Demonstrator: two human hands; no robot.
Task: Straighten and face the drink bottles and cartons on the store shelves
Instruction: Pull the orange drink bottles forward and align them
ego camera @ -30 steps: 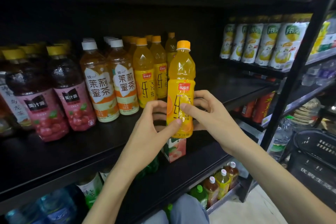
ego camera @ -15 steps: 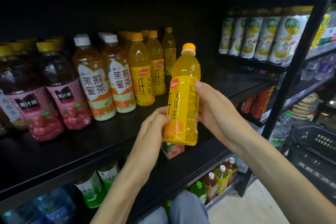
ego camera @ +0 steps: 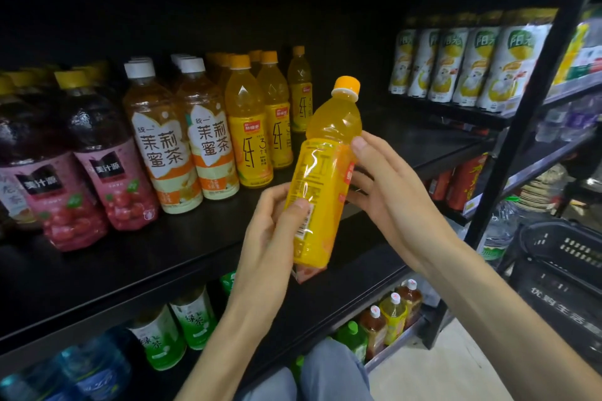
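Orange bottle [ego camera: 325,179] tilted, off shelf [ego camera: 136,270] — left hand [ego camera: 273,238] grip pinches lower label, right hand [ego camera: 387,192] grip curled round upper.

We see a dim store aisle, the black shelf [ego camera: 136,264] recess swallowed in shadow while light from the front picks out labels. Glare streaks the wrap of the orange juice bottle [ego camera: 321,172]. Wide-angle bending bows the shelf post [ego camera: 534,101]; the edges go soft and noisy.
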